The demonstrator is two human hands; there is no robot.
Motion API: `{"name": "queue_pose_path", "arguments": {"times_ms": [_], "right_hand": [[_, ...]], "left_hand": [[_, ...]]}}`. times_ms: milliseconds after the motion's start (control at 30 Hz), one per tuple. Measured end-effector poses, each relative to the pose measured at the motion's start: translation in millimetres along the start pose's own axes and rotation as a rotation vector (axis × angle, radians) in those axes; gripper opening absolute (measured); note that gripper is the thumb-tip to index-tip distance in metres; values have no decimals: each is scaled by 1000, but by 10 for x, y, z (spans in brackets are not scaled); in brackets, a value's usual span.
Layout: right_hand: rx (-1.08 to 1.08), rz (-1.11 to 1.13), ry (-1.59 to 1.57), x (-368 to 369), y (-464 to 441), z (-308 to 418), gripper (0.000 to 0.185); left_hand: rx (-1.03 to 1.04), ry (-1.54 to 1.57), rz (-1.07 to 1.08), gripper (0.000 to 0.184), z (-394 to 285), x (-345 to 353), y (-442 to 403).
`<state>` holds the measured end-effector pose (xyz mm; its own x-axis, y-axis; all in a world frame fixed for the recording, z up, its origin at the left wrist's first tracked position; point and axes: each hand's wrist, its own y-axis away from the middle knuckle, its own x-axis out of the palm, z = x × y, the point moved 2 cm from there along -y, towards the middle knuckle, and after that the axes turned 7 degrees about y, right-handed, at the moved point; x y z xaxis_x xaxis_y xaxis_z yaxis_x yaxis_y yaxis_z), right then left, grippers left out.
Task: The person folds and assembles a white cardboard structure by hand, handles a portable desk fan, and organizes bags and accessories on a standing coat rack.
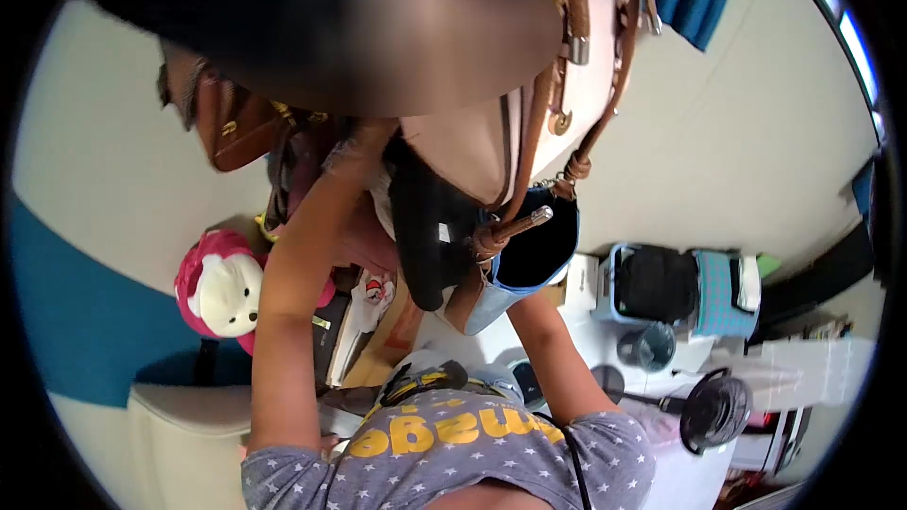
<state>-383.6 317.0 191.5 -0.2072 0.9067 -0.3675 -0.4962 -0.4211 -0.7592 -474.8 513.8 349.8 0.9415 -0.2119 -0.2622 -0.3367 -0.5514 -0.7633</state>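
Several bags crowd the upper half of the head view, and a blurred oval (416,33) covers much of them, so their upper parts cannot be read. Largest is the pale bag (463,146), top lost in the blur, lower front visible; brown straps (531,156) run down its right side. Below and left of the blur's edge, a brown bag (248,137) shows only in part. A black item (420,255) hangs just under the pale bag, upper end covered; its type is unclear. To the right of it is the blue bag (501,300), mouth open, interior too dark to make out. Further off: a light-blue basket (606,293) loaded with dark and checked cloth, right; a pink plush toy (228,295) with a white face, left, partly behind the left forearm. Left hand (371,139): smeared, fingers mostly covered, placed at the pale bag's lower left, above and left of the black item; cannot tell whether it grips anything. Right forearm (553,349): rises to the blue bag and passes out of sight behind it; right hand concealed, hold undetermined. Smallest: a white label (444,232) on the black item, print illegible.
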Motion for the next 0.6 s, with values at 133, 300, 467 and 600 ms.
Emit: {"name": "queue_pose_path", "arguments": {"times_ms": [133, 300, 467, 600], "right_hand": [[29, -23, -2, 11, 38, -12, 46], [106, -62, 14, -53, 265, -76, 45], [229, -117, 30, -193, 616, -171, 45], [346, -187, 29, -454, 945, -252, 44]], "left_hand": [[39, 53, -15, 66, -93, 13, 70], [60, 162, -22, 66, -187, 84, 244], [38, 299, 26, 66, -210, 279, 365], [36, 390, 85, 66, -332, 584, 400]]}}
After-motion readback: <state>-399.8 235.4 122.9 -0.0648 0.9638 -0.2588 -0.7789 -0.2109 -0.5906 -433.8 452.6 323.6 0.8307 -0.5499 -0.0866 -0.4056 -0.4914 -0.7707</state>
